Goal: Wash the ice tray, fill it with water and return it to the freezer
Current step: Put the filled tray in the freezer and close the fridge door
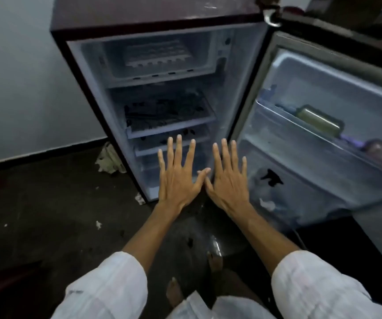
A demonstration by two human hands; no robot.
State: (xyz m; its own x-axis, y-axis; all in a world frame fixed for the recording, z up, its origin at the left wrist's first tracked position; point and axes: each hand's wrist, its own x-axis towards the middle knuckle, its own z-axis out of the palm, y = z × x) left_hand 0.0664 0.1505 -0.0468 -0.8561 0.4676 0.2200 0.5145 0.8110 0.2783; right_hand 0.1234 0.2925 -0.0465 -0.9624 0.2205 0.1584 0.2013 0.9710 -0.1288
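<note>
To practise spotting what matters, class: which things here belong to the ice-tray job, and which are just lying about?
Job: ice tray, freezer compartment, left hand, right hand, both open and empty.
Lying about: yellowish container on door shelf, crumpled paper on floor.

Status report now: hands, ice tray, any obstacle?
Hands open, empty: left hand, right hand. Untouched ice tray in freezer. Open fridge door; nothing blocks tray.

No text, brand, number or sign can be read here. You will find small dark marks [222, 54] on the fridge [157, 21] inner wall, upper centre of the frame, and on the left sleeve [107, 284], lower left; both are too blurred to read.
</note>
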